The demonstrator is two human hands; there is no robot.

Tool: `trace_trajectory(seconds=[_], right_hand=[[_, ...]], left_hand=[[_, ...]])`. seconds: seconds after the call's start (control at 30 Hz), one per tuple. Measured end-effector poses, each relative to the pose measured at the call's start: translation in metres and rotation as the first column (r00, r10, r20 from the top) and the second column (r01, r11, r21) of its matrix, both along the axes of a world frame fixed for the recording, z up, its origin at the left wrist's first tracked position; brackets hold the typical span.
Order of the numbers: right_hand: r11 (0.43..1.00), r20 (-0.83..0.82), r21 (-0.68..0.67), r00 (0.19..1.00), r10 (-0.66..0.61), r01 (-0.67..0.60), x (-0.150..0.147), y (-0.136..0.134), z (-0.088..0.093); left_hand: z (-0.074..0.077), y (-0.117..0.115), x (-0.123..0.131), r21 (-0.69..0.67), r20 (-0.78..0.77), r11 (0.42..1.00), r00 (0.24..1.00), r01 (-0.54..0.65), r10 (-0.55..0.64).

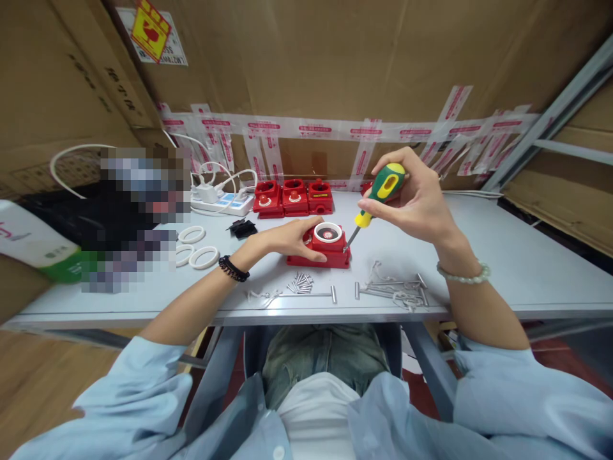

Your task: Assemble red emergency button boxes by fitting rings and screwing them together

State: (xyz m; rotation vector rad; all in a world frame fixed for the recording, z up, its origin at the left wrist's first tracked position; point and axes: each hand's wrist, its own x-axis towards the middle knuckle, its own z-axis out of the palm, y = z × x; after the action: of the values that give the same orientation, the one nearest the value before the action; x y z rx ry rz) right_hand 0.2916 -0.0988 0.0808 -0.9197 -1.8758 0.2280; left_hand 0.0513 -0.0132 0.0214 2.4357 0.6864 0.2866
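Observation:
My right hand grips a screwdriver by its green and yellow handle. The shaft slants down to the left, and its tip is at the right corner of a red box with a white ring around a dark round face on top. Across the left part of that box lies my left hand, its thumb in front and its fingers behind, holding it on the table. Close in front is a pile of screws, beside a metal T-shaped rod with white string.
Several similar red units stand at the back near a white power strip. White rings and black pieces lie to the left. More T-shaped rods lie front right. Taped cardboard walls the table's rear.

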Motion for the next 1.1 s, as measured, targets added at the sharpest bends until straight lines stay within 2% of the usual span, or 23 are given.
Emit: trace_trajectory(seconds=[0.53, 0.67, 0.9, 1.1], right_hand=[[0.999, 0.019, 0.043, 1.000, -0.014, 0.014, -0.008, 0.001, -0.003], [0.991, 0.006, 0.113, 0.997, -0.077, 0.076, -0.018, 0.004, -0.011], [0.934, -0.090, 0.265, 0.971, -0.222, 0.238, -0.037, 0.013, -0.029], [0.899, 0.028, 0.352, 0.957, -0.288, 0.260, -0.043, 0.008, -0.026]], left_hand=[[0.000, 0.000, 0.000, 0.012, -0.005, 1.000, 1.000, -0.002, 0.002], [-0.001, 0.000, 0.001, 0.026, 0.001, 1.000, 1.000, -0.002, 0.002], [-0.002, 0.001, 0.000, 0.001, 0.027, 1.000, 1.000, 0.011, -0.011], [-0.002, 0.001, 0.001, 0.027, 0.028, 0.999, 0.999, 0.019, -0.020]])
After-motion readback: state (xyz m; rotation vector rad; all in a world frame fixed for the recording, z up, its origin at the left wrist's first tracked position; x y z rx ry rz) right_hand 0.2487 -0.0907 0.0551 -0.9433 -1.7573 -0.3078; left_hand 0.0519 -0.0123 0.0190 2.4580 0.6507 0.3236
